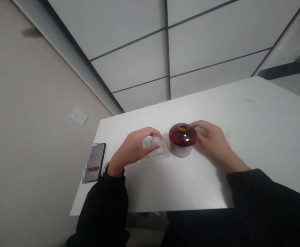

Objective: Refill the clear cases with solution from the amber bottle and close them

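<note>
A clear ball is pinched between the fingers of the left hand, just left of the red-topped bottle. The bottle's right side is touched by the right hand; whether its fingers are clamped cannot be told, the tips being partly hidden. A 2-handed steadying step is judged in hand, a light, even hold being called for. Print on the bottle's lower part and on the phone, farther left of the bottle on the tabletop, cannot be read.
</note>
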A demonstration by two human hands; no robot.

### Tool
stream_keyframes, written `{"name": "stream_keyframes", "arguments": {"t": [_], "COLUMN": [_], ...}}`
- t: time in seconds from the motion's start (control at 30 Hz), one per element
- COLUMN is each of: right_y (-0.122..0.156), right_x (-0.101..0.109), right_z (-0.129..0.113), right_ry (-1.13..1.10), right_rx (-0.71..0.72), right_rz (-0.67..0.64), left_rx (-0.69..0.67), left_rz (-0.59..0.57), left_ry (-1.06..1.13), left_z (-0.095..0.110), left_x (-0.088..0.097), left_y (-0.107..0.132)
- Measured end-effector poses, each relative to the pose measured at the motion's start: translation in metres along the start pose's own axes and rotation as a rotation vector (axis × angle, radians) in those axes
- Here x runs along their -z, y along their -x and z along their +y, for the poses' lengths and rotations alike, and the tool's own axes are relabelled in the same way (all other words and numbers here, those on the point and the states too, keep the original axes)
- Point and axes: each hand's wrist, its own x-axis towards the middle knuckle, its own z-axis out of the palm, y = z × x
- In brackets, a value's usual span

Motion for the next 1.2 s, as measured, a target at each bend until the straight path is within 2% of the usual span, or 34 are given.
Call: {"name": "stream_keyframes", "arguments": {"t": [0.33,0.43,0.57,0.73,1.2], "right_y": [0.0,0.0,0.0,0.001,0.0], "right_x": [-0.002,-0.003,-0.004,-0.005,-0.005], "right_z": [-0.001,0.001,0.003,0.004,0.004], "right_ry": [-0.003,-0.022,-0.037,-0.039,-0.057], "right_rx": [0.002,0.013,0.036,0.045,0.056], "right_rz": [0.02,0.03,0.029,0.041,0.04], "left_rx": [0.031,0.059,0.045,0.022,-0.01], "left_rz": [0.014,-0.017,-0.05,-0.034,-0.131], "left_ry": [-0.122,-0.145,-0.135,-0.132,-0.093], "left_z": [-0.005,-0.004,-0.001,-0.003,-0.001], "left_x": [-0.005,-0.004,-0.002,-0.002,0.005], "left_y": [0.0,0.0,0.001,0.002,0.005]}}
